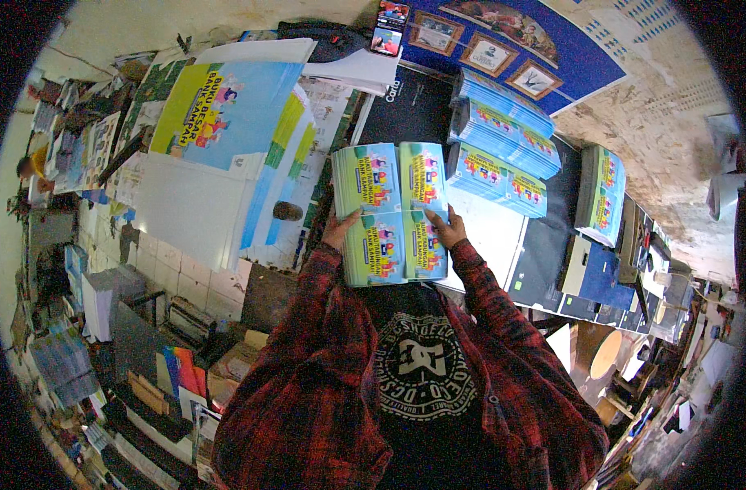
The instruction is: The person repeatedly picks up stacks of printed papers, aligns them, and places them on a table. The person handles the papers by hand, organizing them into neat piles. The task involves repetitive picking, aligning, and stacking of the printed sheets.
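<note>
In front of my chest are two stacks of printed booklets, side by side with a narrow gap between them. Each sheet carries two green and light-blue covers, one above the other. My left hand (340, 229) grips the outer side of the left booklet stack (371, 184), thumb on top. On the opposite side, my right hand (447, 228) has its thumb on the right booklet stack (423, 175). The fingers of both hands are mostly hidden beneath or behind the stacks. Beyond my right hand lie several similar booklet piles (503, 135) in overlapping rows.
Large printed cover sheets (226, 114) and white paper lie at the left. A phone (389, 28) stands at the back by the blue wall board. Another booklet pile (601, 196) sits at the right against the wall. A brown round stool (606, 353) is at lower right.
</note>
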`<action>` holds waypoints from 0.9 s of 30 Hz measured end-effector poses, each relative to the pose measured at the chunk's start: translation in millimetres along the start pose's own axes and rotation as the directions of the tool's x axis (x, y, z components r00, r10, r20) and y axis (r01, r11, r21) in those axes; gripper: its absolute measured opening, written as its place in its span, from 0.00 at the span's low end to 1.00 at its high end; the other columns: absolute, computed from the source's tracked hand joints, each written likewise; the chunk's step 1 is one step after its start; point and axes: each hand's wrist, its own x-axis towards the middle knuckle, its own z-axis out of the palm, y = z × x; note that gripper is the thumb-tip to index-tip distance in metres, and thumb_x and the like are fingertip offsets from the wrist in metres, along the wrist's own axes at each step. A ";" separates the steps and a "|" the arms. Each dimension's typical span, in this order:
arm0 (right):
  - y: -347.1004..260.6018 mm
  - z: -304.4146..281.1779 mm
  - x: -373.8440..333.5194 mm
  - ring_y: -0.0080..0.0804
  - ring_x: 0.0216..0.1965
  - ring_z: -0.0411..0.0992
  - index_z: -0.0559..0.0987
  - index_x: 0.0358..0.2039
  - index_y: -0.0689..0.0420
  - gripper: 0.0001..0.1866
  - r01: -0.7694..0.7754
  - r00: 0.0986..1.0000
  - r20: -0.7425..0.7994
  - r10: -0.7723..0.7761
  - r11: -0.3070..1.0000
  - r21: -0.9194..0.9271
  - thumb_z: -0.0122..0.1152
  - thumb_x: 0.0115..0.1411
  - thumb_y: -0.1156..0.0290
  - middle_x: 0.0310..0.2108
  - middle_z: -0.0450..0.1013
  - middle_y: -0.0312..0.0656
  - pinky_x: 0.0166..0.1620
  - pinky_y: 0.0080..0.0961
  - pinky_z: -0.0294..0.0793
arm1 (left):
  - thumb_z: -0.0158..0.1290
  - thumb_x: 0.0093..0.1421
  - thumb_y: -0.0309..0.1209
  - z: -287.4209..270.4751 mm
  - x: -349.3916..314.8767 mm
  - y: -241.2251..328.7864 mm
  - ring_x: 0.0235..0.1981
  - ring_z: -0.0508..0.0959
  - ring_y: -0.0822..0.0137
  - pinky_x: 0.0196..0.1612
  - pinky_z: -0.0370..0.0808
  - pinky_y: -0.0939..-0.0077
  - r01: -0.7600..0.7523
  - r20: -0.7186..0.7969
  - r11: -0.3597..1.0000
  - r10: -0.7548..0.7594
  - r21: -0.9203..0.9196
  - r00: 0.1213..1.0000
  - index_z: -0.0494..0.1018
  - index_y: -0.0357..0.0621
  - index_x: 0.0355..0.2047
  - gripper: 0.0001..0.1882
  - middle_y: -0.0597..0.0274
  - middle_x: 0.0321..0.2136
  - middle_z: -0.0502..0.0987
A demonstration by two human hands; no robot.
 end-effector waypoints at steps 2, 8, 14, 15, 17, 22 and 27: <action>-0.2 7.7 -0.6 0.44 0.50 0.68 0.56 0.62 0.55 0.39 0.033 0.987 -0.148 -0.055 0.988 -0.151 0.63 0.52 0.72 0.56 0.60 0.55 0.51 0.32 0.69 | 0.61 0.52 0.34 -1.3 -3.8 8.0 0.39 0.78 0.66 0.41 0.76 0.71 0.008 0.046 0.999 -0.005 -0.054 0.999 0.74 0.37 0.44 0.20 0.57 0.40 0.78; -4.1 27.2 -5.0 0.53 0.60 0.54 0.56 0.63 0.47 0.40 0.093 0.979 -0.026 -0.203 0.554 -0.827 0.62 0.50 0.71 0.62 0.47 0.58 0.57 0.43 0.62 | 0.61 0.52 0.33 -16.3 13.0 -13.7 0.40 0.77 0.66 0.46 0.74 0.71 0.100 0.088 0.987 -0.111 0.122 0.990 0.74 0.36 0.45 0.21 0.57 0.40 0.77; 4.8 7.1 8.8 0.39 0.42 0.73 0.54 0.59 0.66 0.45 -0.059 0.990 -0.128 0.062 0.998 0.028 0.66 0.51 0.55 0.42 0.73 0.54 0.45 0.35 0.74 | 0.61 0.51 0.43 59.8 6.0 5.0 0.41 0.78 0.62 0.44 0.75 0.70 0.228 -0.078 0.798 -0.223 0.559 0.972 0.74 0.34 0.42 0.25 0.54 0.39 0.78; -19.6 16.7 4.7 0.38 0.40 0.75 0.54 0.59 0.68 0.46 -0.054 0.997 -0.059 0.056 0.998 0.022 0.68 0.50 0.55 0.42 0.73 0.53 0.43 0.33 0.75 | 0.62 0.49 0.47 51.2 9.3 -10.3 0.39 0.78 0.61 0.43 0.75 0.69 0.038 -0.005 0.853 -0.042 0.521 0.999 0.74 0.33 0.40 0.28 0.52 0.38 0.78; -50.1 22.3 -1.9 0.35 0.37 0.76 0.53 0.58 0.71 0.50 0.090 0.996 -0.026 -0.090 0.996 0.018 0.72 0.46 0.58 0.42 0.73 0.53 0.40 0.28 0.77 | 0.61 0.49 0.47 54.4 19.6 -32.0 0.38 0.79 0.61 0.42 0.75 0.69 0.031 0.007 0.919 -0.036 0.393 0.999 0.74 0.33 0.41 0.29 0.52 0.37 0.78; -42.2 14.0 -4.2 0.33 0.38 0.75 0.47 0.60 0.70 0.50 -0.023 1.000 0.014 0.023 1.000 0.000 0.68 0.50 0.58 0.41 0.74 0.51 0.41 0.28 0.76 | 0.61 0.50 0.49 58.8 11.6 -25.5 0.38 0.78 0.61 0.42 0.75 0.69 0.056 -0.026 0.945 -0.050 0.323 0.998 0.73 0.34 0.44 0.31 0.53 0.37 0.78; -30.8 13.4 -0.3 0.34 0.38 0.74 0.47 0.60 0.70 0.50 -0.062 0.998 -0.005 0.062 0.997 -0.044 0.66 0.51 0.54 0.42 0.73 0.51 0.42 0.29 0.74 | 0.63 0.48 0.45 29.6 29.7 -47.2 0.40 0.78 0.63 0.42 0.75 0.68 0.216 -0.019 0.944 -0.218 0.251 0.976 0.73 0.36 0.45 0.30 0.54 0.40 0.77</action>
